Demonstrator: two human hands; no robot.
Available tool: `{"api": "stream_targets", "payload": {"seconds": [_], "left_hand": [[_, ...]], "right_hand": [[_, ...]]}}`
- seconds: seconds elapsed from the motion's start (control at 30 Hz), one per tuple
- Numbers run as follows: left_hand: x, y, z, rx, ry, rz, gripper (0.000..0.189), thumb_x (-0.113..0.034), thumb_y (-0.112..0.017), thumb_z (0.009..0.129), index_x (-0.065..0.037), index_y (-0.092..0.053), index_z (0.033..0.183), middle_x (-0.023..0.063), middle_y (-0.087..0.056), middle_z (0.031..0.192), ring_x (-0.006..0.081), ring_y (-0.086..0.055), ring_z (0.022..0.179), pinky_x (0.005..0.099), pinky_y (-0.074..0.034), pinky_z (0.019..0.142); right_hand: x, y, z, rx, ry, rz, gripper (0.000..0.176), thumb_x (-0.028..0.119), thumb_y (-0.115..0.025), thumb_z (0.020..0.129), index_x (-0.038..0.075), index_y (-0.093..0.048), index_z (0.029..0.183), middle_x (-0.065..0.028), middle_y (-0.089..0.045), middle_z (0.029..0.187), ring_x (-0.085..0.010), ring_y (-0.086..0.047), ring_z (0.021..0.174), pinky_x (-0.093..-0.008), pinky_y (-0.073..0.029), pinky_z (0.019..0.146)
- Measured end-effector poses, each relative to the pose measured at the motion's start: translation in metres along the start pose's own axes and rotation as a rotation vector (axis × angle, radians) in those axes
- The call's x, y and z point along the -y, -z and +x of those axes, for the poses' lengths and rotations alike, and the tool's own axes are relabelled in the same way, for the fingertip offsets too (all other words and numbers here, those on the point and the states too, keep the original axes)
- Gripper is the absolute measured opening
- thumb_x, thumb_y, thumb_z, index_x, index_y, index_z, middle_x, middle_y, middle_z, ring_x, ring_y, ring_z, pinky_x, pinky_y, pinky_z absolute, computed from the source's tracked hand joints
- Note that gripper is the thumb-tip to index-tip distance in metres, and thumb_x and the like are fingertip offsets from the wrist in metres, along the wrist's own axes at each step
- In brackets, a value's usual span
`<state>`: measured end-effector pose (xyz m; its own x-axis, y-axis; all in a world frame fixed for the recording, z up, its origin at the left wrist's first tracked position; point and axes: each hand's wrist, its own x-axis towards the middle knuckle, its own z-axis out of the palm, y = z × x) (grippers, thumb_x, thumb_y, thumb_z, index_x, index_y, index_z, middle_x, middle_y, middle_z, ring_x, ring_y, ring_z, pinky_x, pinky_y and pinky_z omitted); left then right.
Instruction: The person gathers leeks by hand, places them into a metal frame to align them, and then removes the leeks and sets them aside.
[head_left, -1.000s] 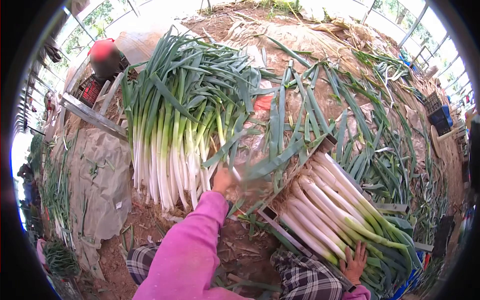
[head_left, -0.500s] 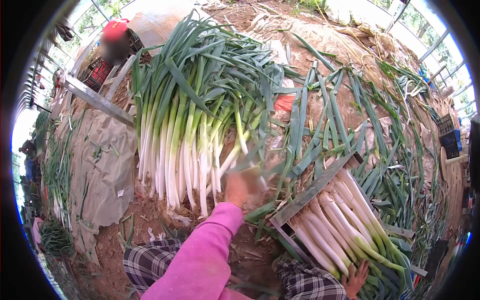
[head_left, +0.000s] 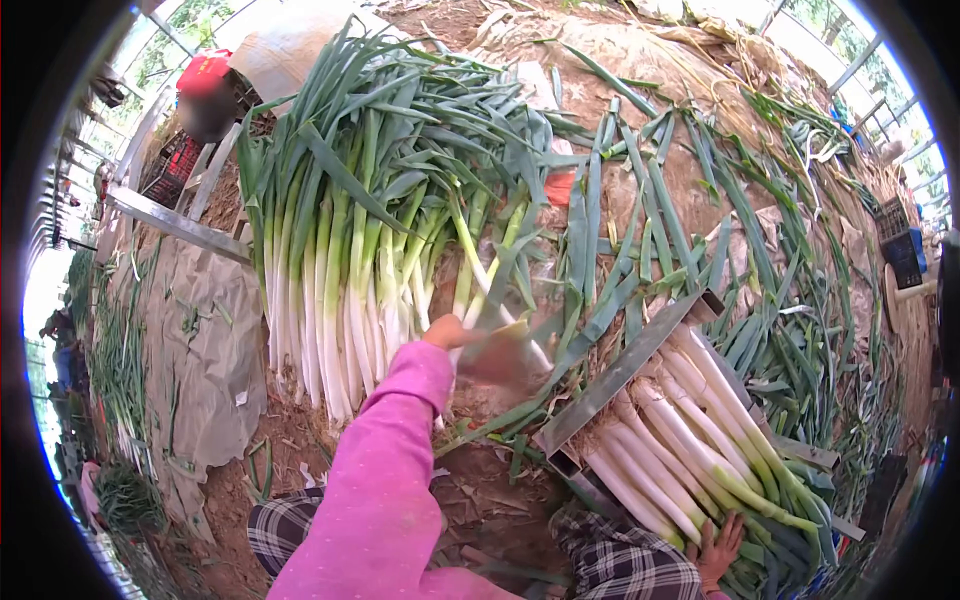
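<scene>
My left hand, in a pink sleeve, reaches to the lower right part of a large pile of leeks. Its fingers are smeared by a blurred patch, so I cannot make out what they hold. A loose leek and some green leaves lie beside that hand. My right hand rests with spread fingers on the green part of a second row of leeks. Those leeks lie in a metal frame, their rooted white ends against its upper side.
Loose leek leaves cover the ground to the right. A grey sheet lies at the left, near a metal bar. A person in a red cap is by a red crate. Dark crates stand far right.
My left hand has moved slightly up and left. My right hand stays on the leeks in the frame. The whole view has shifted a little.
</scene>
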<state>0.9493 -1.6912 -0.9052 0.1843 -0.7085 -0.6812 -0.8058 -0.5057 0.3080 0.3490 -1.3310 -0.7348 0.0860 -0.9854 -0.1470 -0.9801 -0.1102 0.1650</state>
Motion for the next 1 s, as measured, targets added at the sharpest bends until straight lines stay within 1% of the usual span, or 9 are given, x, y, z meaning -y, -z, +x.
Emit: {"api": "stream_targets", "payload": {"seconds": [0.07,0.2,0.3,0.4,0.47,0.53,0.67,0.77,1.0], "left_hand": [[0.013,-0.005,0.009,0.054,0.023,-0.273,0.058,-0.048,-0.077,0.069,0.002,-0.068,0.098,0.022,-0.069,0.095,0.0362,-0.066,0.093,0.044,-0.052,0.078],[-0.004,-0.06,-0.013,-0.607,0.171,0.137,0.045,-0.025,-0.07,0.076,0.005,-0.057,0.107,0.0249,-0.066,0.103,0.0344,-0.066,0.098,0.0438,-0.053,0.082],[-0.006,-0.064,-0.002,-0.505,0.242,0.057,0.036,-0.02,-0.068,0.076,0.005,-0.061,0.101,0.0246,-0.067,0.1,0.0357,-0.066,0.097,0.0441,-0.053,0.083],[-0.022,-0.031,-0.012,0.024,0.043,-0.179,0.031,-0.022,-0.071,0.073,0.003,-0.068,0.091,0.0204,-0.069,0.093,0.0316,-0.069,0.087,0.0405,-0.054,0.076],[-0.026,-0.05,-0.029,0.14,-0.189,-0.934,0.028,-0.019,-0.071,0.074,0.004,-0.068,0.09,0.011,-0.068,0.082,0.0234,-0.063,0.066,0.0358,-0.05,0.059],[-0.021,-0.061,-0.036,0.335,-0.038,-1.047,0.029,-0.018,-0.07,0.075,0.003,-0.066,0.095,0.01,-0.067,0.081,0.0213,-0.062,0.07,0.0368,-0.049,0.06],[-0.006,-0.106,-0.065,-0.055,-0.323,-0.178,0.032,-0.022,-0.067,0.078,0.0,-0.067,0.103,0.0206,-0.069,0.093,0.0352,-0.067,0.09,0.0426,-0.052,0.078],[0.039,-0.113,-0.087,-0.049,-0.155,-0.14,0.036,-0.029,-0.068,0.079,0.0,-0.069,0.1,0.0258,-0.067,0.095,0.0384,-0.067,0.092,0.0452,-0.052,0.078],[0.042,0.112,-0.234,-0.206,0.015,0.503,0.026,-0.025,-0.065,0.081,-0.005,-0.072,0.095,0.0151,-0.071,0.097,0.0363,-0.068,0.089,0.0434,-0.054,0.077]], "right_hand": [[-0.004,0.001,0.003,-0.02,0.029,0.003,0.046,0.039,-0.04,0.096,0.018,-0.046,0.137,-0.027,-0.031,0.15,-0.0525,-0.028,0.136,-0.0644,-0.028,0.104],[0.003,0.011,0.009,-0.016,0.013,0.027,0.046,0.037,-0.051,0.088,0.014,-0.054,0.128,-0.0276,-0.032,0.149,-0.0531,-0.028,0.136,-0.0632,-0.029,0.105],[-0.002,0.001,0.007,-0.062,0.033,0.03,0.045,0.035,-0.054,0.083,0.011,-0.058,0.121,-0.0277,-0.033,0.149,-0.0535,-0.028,0.136,-0.0627,-0.028,0.105],[0.015,0.022,0.014,0.024,-0.056,0.13,0.044,0.033,-0.059,0.084,0.015,-0.06,0.124,-0.0264,-0.029,0.151,-0.053,-0.024,0.137,-0.0637,-0.024,0.106],[0.013,0.017,0.012,-0.007,-0.02,0.108,0.046,0.033,-0.06,0.082,0.014,-0.059,0.124,-0.0279,-0.029,0.15,-0.0544,-0.024,0.136,-0.0628,-0.024,0.107],[0.011,0.016,0.012,-0.028,-0.002,0.106,0.047,0.032,-0.062,0.081,0.015,-0.059,0.125,-0.0275,-0.029,0.15,-0.0539,-0.025,0.136,-0.0625,-0.024,0.107],[0.014,0.022,0.014,-0.057,-0.019,0.143,0.049,0.031,-0.064,0.079,0.016,-0.06,0.125,-0.0253,-0.032,0.15,-0.051,-0.026,0.137,-0.0615,-0.025,0.107],[0.019,0.028,0.016,-0.081,-0.032,0.175,0.05,0.03,-0.065,0.078,0.017,-0.06,0.126,-0.0227,-0.033,0.151,-0.0492,-0.027,0.138,-0.0613,-0.026,0.106],[0.017,0.022,0.01,-0.232,-0.027,0.209,0.057,0.032,-0.068,0.077,0.024,-0.056,0.132,-0.0145,-0.033,0.152,-0.0395,-0.028,0.141,-0.0602,-0.03,0.104]]}}
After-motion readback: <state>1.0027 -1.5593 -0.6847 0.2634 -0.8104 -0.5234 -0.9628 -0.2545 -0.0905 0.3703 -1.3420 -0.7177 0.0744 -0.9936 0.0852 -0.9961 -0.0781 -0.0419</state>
